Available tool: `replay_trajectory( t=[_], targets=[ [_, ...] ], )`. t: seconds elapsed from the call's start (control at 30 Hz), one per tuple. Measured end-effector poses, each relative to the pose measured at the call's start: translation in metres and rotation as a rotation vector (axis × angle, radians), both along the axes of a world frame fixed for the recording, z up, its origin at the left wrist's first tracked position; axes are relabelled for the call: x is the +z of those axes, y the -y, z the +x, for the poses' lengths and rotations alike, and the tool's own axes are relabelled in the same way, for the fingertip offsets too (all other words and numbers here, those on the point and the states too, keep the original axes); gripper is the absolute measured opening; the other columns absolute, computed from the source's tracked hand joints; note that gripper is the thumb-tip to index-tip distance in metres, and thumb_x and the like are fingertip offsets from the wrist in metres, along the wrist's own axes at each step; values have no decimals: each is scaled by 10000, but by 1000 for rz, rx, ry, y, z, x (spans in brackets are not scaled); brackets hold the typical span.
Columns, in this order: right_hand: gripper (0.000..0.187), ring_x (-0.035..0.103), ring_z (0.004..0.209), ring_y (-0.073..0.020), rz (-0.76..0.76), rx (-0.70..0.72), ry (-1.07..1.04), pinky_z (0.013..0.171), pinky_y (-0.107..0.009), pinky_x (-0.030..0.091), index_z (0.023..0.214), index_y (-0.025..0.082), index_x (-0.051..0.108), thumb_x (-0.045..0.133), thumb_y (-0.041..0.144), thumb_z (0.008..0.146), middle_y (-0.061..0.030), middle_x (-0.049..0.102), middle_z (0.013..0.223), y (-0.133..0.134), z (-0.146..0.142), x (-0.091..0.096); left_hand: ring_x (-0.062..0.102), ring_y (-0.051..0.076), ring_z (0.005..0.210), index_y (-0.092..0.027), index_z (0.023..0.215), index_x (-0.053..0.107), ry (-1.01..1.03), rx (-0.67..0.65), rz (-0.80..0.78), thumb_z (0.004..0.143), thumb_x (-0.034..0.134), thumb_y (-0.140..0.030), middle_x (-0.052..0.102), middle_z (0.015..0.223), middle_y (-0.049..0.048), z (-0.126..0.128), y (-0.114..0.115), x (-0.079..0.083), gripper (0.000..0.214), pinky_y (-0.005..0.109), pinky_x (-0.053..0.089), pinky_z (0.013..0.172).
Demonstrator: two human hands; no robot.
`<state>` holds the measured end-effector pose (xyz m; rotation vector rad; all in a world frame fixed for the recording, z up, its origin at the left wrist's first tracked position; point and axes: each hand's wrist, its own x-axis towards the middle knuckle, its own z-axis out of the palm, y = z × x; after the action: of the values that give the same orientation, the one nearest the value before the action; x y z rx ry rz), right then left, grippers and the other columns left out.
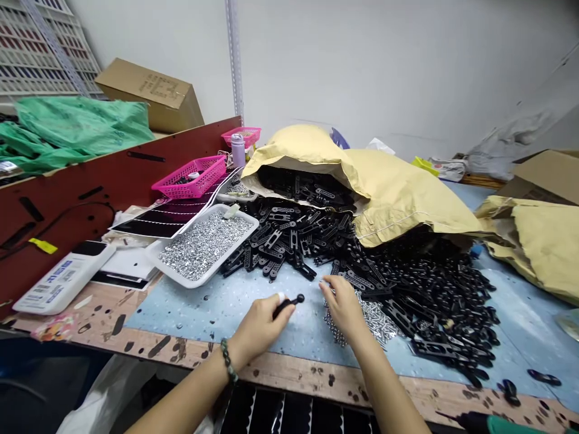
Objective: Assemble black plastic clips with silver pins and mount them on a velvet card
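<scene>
My left hand, with a beaded bracelet at the wrist, is closed around a small black plastic part with a rounded end. To its right, my right hand is held over the blue mat with thumb and forefinger pinched. A tiny silver glint at those fingertips looks like a screw; its shape is mostly hidden. Under and beside the right hand lies a heap of silver screws. Just beyond both hands spreads a pile of black slotted arms, and small black rounded parts are heaped to the right.
A white tray of small silver hardware stands left, near a pink basket and a white device. Yellow paper sacks spill black parts at the back. A green-handled power tool lies at the front right edge.
</scene>
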<state>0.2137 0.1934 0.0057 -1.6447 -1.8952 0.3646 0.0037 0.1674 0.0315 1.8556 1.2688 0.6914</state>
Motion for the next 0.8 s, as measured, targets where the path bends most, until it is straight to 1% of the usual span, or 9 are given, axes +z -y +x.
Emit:
replay_trajectory(
  t=[0.07, 0.13, 0.23, 0.33, 0.43, 0.5, 0.6, 0.67, 0.8],
  targets=[
    [212, 542, 991, -288, 12, -45, 54, 883, -440, 423, 989, 150, 638, 457, 143, 879, -155, 617, 1028, -20, 2, -9, 502, 145, 557, -198, 789, 500, 50, 84, -49, 895, 455, -418, 526, 594, -35, -6, -7, -2, 248, 240, 356, 530],
    [232, 544, 947, -279, 10, -22, 92, 861, -424, 424, 911, 163, 641, 435, 72, 856, -143, 622, 958, -26, -6, -19, 496, 138, 543, -198, 816, 487, 68, 123, -60, 902, 432, -410, 527, 596, -42, -13, -11, -6, 235, 238, 367, 526],
    [204, 568, 877, -235, 4, 89, 109, 814, -355, 449, 916, 186, 619, 465, 67, 854, -88, 629, 879, -11, -23, -28, 512, 137, 547, -194, 874, 489, 62, 126, -49, 916, 395, -362, 573, 660, -29, -25, -17, -13, 198, 242, 393, 530],
    [186, 580, 815, -219, 0, 158, 104, 787, -352, 461, 1026, 201, 576, 531, 134, 858, -38, 628, 816, 14, -28, -28, 578, 175, 742, -185, 1007, 518, 29, 88, 18, 921, 403, -333, 618, 839, 17, -29, -25, -15, 206, 281, 452, 666],
    [218, 572, 798, -250, 17, 101, 102, 782, -426, 450, 1089, 190, 544, 543, 209, 872, -46, 621, 800, 30, -17, -22, 564, 195, 935, -188, 1037, 571, -31, -48, 107, 915, 456, -291, 601, 989, 47, -18, -37, -12, 197, 307, 437, 826],
    [251, 569, 870, -267, 60, 72, 60, 805, -446, 446, 1129, 184, 536, 533, 259, 890, -87, 631, 921, 34, -9, -18, 554, 198, 954, -199, 1004, 616, -89, -183, 156, 902, 502, -258, 605, 979, 42, -5, -44, -12, 164, 308, 422, 857],
    [229, 568, 929, -260, 96, 132, -2, 832, -430, 452, 1109, 205, 588, 462, 273, 931, -96, 641, 1007, 36, -8, -19, 538, 224, 968, -216, 968, 661, -189, -337, 220, 872, 570, -222, 620, 945, 42, 10, -53, -16, 132, 342, 392, 881],
    [241, 573, 890, -253, 78, 168, 0, 811, -419, 463, 1046, 209, 636, 422, 248, 941, -87, 656, 946, 38, -12, -23, 530, 234, 973, -221, 978, 671, -244, -397, 252, 867, 587, -210, 620, 954, 47, 12, -58, -20, 139, 355, 378, 882],
    [252, 578, 877, -237, 46, 154, -6, 799, -384, 475, 977, 209, 672, 425, 234, 934, -81, 655, 914, 35, -20, -24, 530, 218, 970, -230, 1037, 662, -308, -466, 290, 893, 565, -213, 608, 998, 46, 1, -65, -24, 175, 332, 376, 877]
  ],
)
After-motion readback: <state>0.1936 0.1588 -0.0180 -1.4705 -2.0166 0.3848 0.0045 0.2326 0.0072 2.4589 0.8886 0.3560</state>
